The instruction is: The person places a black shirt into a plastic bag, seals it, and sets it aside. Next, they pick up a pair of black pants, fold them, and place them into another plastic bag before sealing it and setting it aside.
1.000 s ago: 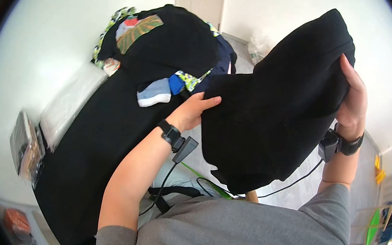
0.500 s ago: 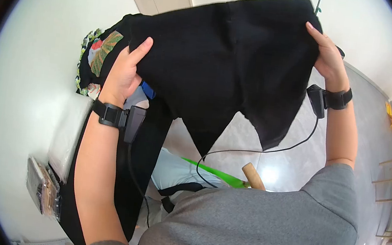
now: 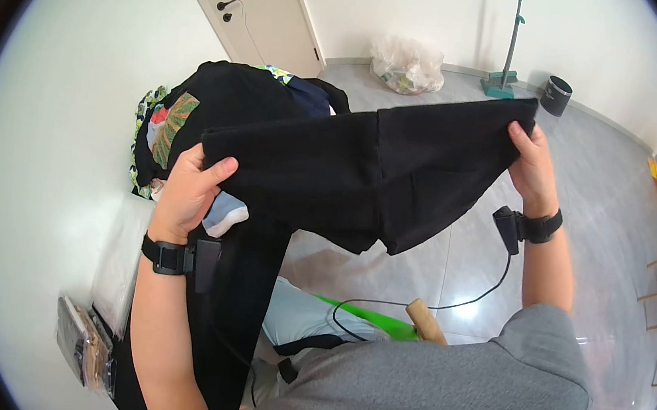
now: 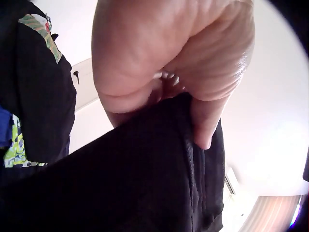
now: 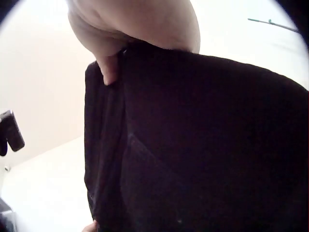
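Note:
A black garment [image 3: 381, 162] is stretched in the air between both hands, its upper edge nearly straight and its lower part hanging in folds. My left hand [image 3: 192, 191] pinches the left end, thumb on the near side; in the left wrist view the hand [image 4: 174, 53] grips the cloth [image 4: 145, 164] with fingers partly hidden. The right end is pinched by my right hand [image 3: 534, 169]. In the right wrist view the thumb of that hand [image 5: 135, 24] lies over the dark fabric [image 5: 203, 135], and its other fingers are hidden behind.
Piled clothes [image 3: 227, 98] lie on a black-covered surface [image 3: 229, 315] at left, with a blue-grey and white item [image 3: 225, 214] beside them. Plastic-wrapped packets [image 3: 86, 344] sit at the left edge. On the floor stand a plastic bag [image 3: 407, 67], a mop [image 3: 501, 83] and a black bin [image 3: 555, 96].
The garment has gone from bunched and raised at the right to spread sideways, then lower. My left hand has moved left, and both hands have come down since half a second ago.

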Demonstrator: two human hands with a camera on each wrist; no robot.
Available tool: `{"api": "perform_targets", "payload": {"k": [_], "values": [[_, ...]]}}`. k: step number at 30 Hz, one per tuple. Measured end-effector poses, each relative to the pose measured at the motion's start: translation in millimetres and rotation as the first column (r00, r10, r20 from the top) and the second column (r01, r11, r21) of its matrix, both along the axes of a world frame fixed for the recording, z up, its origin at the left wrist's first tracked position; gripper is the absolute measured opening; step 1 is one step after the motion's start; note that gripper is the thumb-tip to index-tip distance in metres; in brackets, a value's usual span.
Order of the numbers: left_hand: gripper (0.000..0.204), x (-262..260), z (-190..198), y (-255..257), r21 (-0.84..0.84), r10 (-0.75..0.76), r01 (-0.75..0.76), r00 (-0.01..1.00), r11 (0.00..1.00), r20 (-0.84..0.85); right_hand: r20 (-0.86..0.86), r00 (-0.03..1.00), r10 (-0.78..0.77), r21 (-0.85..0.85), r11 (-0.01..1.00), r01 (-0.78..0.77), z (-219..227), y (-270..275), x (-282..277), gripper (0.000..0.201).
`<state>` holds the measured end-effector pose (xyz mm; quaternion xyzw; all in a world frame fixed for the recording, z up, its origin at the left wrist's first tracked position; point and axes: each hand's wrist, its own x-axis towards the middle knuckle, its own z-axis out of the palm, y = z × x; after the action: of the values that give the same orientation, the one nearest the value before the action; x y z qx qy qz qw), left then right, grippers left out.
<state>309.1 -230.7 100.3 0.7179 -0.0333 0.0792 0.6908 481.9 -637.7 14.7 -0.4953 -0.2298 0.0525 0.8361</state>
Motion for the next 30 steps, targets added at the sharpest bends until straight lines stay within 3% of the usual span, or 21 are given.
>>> {"api": "perform_targets", "payload": {"k": [2,6,8,10,11,13,16,18,22,24,26,28,30], "values": [[0.029,-2,-6,-5,-0.04,0.021,-0.019,0.999,0.999,0.047,0.185,0.965,-0.186,0.158,0.975,0.157,-16,-4,0,0.02],[0.027,-5,-18,-15,-0.172,0.045,-0.028,0.994,0.985,0.095,0.11,0.898,-0.426,0.16,0.899,0.407,-13,23,-24,0.019],[0.031,-9,-18,-20,-0.207,0.068,-0.052,0.995,0.977,0.071,0.112,0.898,-0.425,0.146,0.901,0.408,-21,25,-22,0.021],[0.041,-16,-14,-20,-0.163,0.043,-0.063,0.992,0.985,-0.118,0.081,0.95,-0.302,0.142,0.947,0.289,-25,24,-22,0.023],[0.049,-17,-16,-13,-0.175,-0.08,0.057,0.989,0.983,-0.126,0.077,0.951,-0.298,0.137,0.948,0.286,-26,22,-21,0.023],[0.05,-21,-16,-10,-0.174,-0.07,0.045,0.987,0.984,-0.144,0.083,0.994,-0.072,0.125,0.99,0.062,-24,15,-21,0.026],[0.044,-19,-14,-14,-0.187,-0.026,0.013,0.997,0.982,-0.069,0.055,0.998,-0.038,0.158,0.987,0.029,-19,15,-14,0.026],[0.037,2,-17,-5,0.046,0.199,-0.197,0.978,0.979,-0.063,0.035,0.998,-0.043,0.062,0.997,0.04,-13,24,-1,0.027],[0.025,28,-31,-17,-0.03,0.365,-0.365,0.931,0.931,0.01,-0.036,0.987,-0.159,-0.014,0.987,0.158,-16,52,16,0.021],[0.023,39,-38,-21,-0.056,0.405,-0.402,0.913,0.914,0.045,-0.183,0.975,-0.125,0.073,0.988,0.14,-15,62,17,0.02],[0.022,50,-46,-26,-0.054,0.518,-0.516,0.852,0.855,0.075,-0.209,0.969,-0.132,0.07,0.986,0.149,-13,74,13,0.018],[0.021,57,-50,-37,-0.034,0.58,-0.58,0.811,0.814,0.07,-0.3,0.92,-0.251,0.152,0.94,0.306,-5,91,-1,0.017],[0.023,61,-51,-58,-0.141,0.648,-0.633,0.748,0.761,0.143,-0.301,0.913,-0.275,0.199,0.918,0.342,-2,107,-16,0.021]]}}
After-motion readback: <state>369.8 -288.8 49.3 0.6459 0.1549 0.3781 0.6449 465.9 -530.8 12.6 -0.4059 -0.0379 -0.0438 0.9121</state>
